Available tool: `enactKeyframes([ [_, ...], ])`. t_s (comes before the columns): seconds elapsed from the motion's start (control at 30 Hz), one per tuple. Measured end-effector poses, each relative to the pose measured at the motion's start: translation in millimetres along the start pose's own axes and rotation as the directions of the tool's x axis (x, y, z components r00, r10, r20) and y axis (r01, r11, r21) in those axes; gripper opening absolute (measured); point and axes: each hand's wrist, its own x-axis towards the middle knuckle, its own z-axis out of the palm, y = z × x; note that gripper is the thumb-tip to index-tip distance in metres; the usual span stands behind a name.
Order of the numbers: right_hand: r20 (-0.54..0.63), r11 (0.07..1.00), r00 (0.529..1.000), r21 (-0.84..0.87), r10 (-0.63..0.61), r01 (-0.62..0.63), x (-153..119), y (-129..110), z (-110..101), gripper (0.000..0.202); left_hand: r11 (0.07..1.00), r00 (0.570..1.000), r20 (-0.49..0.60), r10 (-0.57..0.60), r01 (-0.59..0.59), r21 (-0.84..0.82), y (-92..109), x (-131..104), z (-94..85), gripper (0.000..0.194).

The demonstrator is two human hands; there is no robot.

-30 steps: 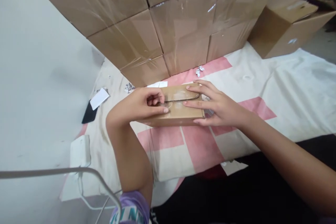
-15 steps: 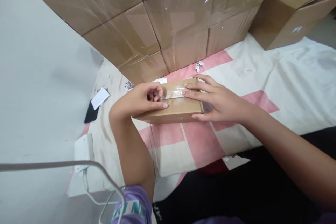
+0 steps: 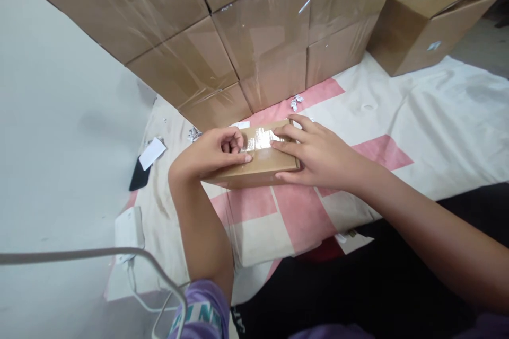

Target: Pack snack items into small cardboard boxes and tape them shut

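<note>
A small brown cardboard box (image 3: 264, 163) lies on the cloth, with a strip of shiny clear tape (image 3: 262, 139) along its top. My left hand (image 3: 210, 154) rests over the box's left end, its fingers curled in beside the tape's left part and its thumb on the box top. Whatever those curled fingers hold, if anything, is hidden. At the right end, my right hand (image 3: 314, 153) grips the box: its spread fingers reach over the top and tape, while the thumb presses the front edge.
Stacked cardboard cartons (image 3: 270, 42) wrapped in clear film stand behind the box. An open carton (image 3: 421, 32) is at the far right. Crumpled scraps (image 3: 296, 102), a white paper (image 3: 152, 153) over a dark phone-like object (image 3: 139, 176), and a white adapter (image 3: 129, 228) with a cable lie around.
My right hand has slid slightly left along the box, its thumb shifting along the front edge. My left hand keeps nearly the same pose. The view has shifted a little, and the tape's glare is brighter.
</note>
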Motion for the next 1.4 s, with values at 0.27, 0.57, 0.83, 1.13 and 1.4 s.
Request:
enactKeyframes([
  [0.27,-0.052,0.995,0.998,0.098,-0.032,0.036,-3.6,6.6,7.9,0.059,0.995,0.998,-0.049,-0.03,0.035,0.095,7.7,-6.7,2.6,0.027],
  [0.57,-0.053,0.996,0.998,0.073,-0.046,0.05,-3.2,6.1,8.2,0.057,0.966,0.888,-0.442,0.126,-0.007,0.26,30.5,-33.3,1.9,0.031],
  [0.83,-0.04,0.998,0.998,0.036,-0.046,0.047,-4.7,5.3,7.4,0.059,0.978,0.893,-0.434,0.117,-0.029,0.204,28.7,-30.6,3.0,0.046],
  [1.13,-0.042,0.995,0.999,0.096,-0.028,0.032,-3.2,4.3,7.6,0.063,0.993,0.945,-0.316,0.086,-0.056,0.103,14.8,-9.6,5.6,0.049],
  [1.4,-0.054,0.993,0.998,0.113,-0.024,0.03,-4.5,5.3,12.7,0.064,0.982,0.946,-0.272,0.176,-0.149,0.12,13.0,10.3,14.7,0.045],
])
